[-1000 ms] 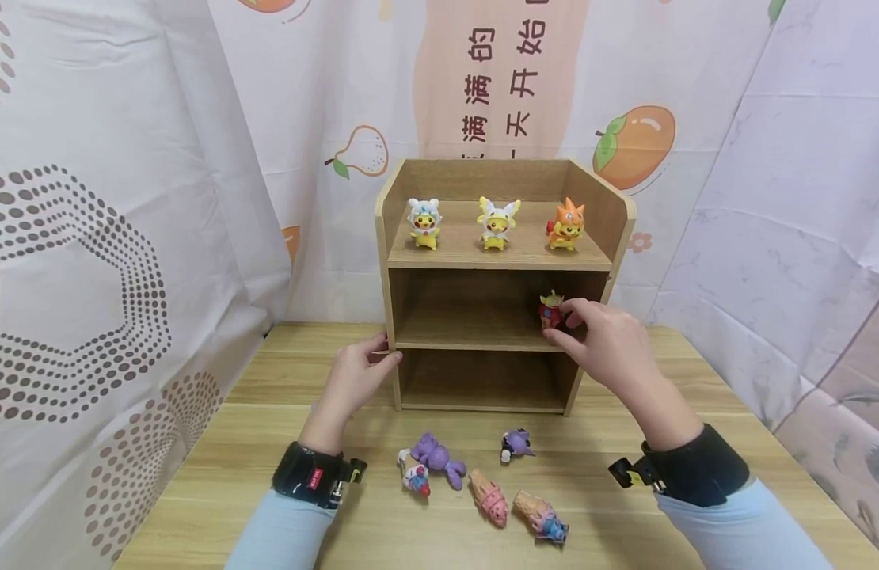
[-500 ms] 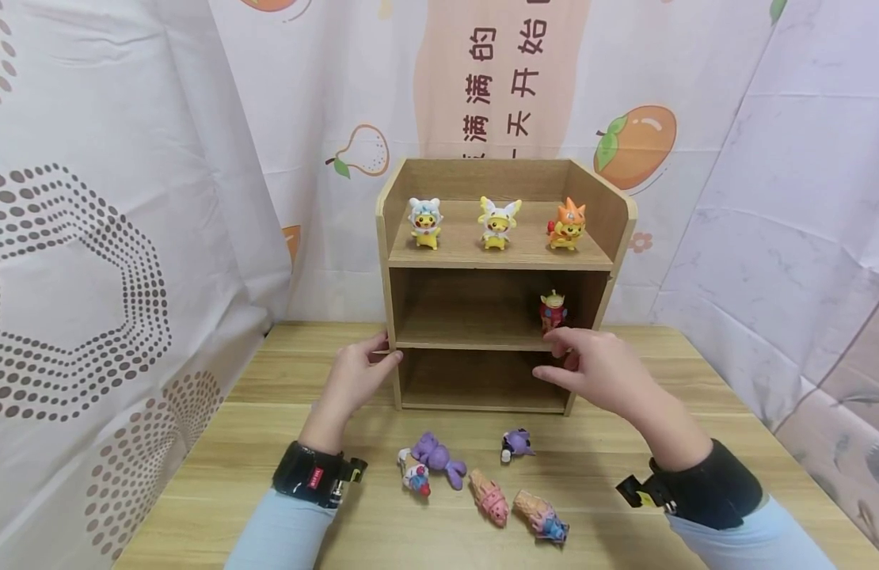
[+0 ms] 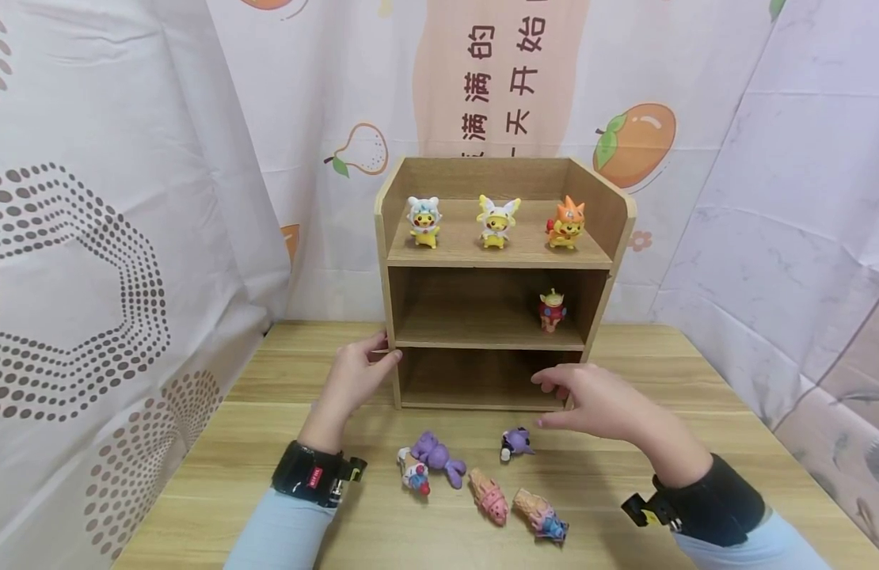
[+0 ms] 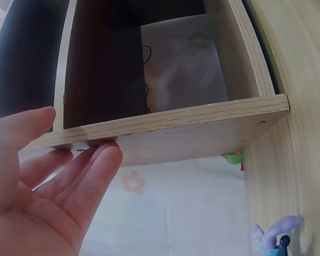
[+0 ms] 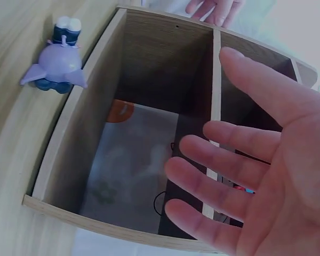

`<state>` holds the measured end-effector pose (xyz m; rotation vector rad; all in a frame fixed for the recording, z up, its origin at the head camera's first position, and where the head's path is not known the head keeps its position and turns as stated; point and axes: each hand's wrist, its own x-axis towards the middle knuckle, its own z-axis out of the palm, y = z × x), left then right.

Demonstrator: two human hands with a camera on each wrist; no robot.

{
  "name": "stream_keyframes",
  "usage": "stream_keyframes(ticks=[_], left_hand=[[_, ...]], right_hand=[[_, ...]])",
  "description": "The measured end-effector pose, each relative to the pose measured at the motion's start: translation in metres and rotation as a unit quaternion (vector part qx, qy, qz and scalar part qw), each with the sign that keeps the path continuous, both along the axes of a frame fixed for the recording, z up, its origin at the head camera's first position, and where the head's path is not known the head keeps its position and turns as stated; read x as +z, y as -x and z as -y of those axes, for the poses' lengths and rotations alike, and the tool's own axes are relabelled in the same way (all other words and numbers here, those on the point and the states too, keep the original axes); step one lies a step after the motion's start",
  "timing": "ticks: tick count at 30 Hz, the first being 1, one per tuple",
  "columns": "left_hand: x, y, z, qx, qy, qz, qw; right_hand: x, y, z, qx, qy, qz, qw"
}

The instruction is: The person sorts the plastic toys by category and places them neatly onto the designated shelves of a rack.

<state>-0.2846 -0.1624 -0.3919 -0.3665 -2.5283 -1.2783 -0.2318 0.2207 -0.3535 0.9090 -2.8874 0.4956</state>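
My left hand (image 3: 359, 370) holds the left side panel of a small wooden shelf (image 3: 482, 262), thumb at its front edge, fingers against its outer face. My right hand (image 3: 602, 401), holding nothing, hovers before the lowest compartment with fingers spread. Just left of it, a small purple-headed figurine (image 3: 516, 445) lies on the table; the right wrist view shows this figurine (image 5: 58, 58) beside the shelf's base. A green-headed figurine in red (image 3: 552, 311) stands at the right of the middle compartment.
Three yellow figurines in costumes, including an orange-hooded one (image 3: 566, 224), stand on the top tier. On the table (image 3: 233, 475) lie a purple rabbit-like figurine (image 3: 439, 457), a white-and-blue one (image 3: 414, 473), a pink cone figurine (image 3: 489, 497) and a blue-pink cone figurine (image 3: 541, 515).
My right hand has let go of the green-headed figurine and moved down and out of the middle compartment towards the purple-headed figurine. The left hand has stayed on the shelf.
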Motion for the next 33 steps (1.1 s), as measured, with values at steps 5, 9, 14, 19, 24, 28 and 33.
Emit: stream_keyframes(ticks=[5,9,14,19,24,28,33], left_hand=[[0.000,0.000,0.000,0.000,0.000,0.001,1.0000],[0.000,0.001,0.000,-0.002,-0.002,0.002,1.0000],[0.000,0.000,0.000,-0.003,-0.003,0.001,1.0000],[0.000,0.000,-0.001,-0.005,-0.001,-0.006,1.0000],[0.000,0.000,-0.001,-0.002,0.000,-0.003,1.0000],[0.000,0.000,0.000,-0.004,-0.001,-0.002,1.0000],[0.000,0.000,0.000,-0.004,-0.004,-0.001,1.0000]], right_hand=[[-0.007,-0.002,-0.002,0.019,-0.004,0.028,0.9994],[-0.013,-0.003,-0.004,0.038,-0.004,0.059,0.9975],[-0.020,-0.006,-0.006,0.051,-0.012,0.094,0.9941],[-0.030,-0.009,-0.007,0.066,-0.015,0.108,0.9919],[-0.040,-0.011,-0.005,0.090,-0.016,0.128,0.9876],[-0.046,-0.013,-0.004,0.098,-0.018,0.145,0.9844],[-0.051,-0.016,-0.002,0.108,-0.024,0.166,0.9799]])
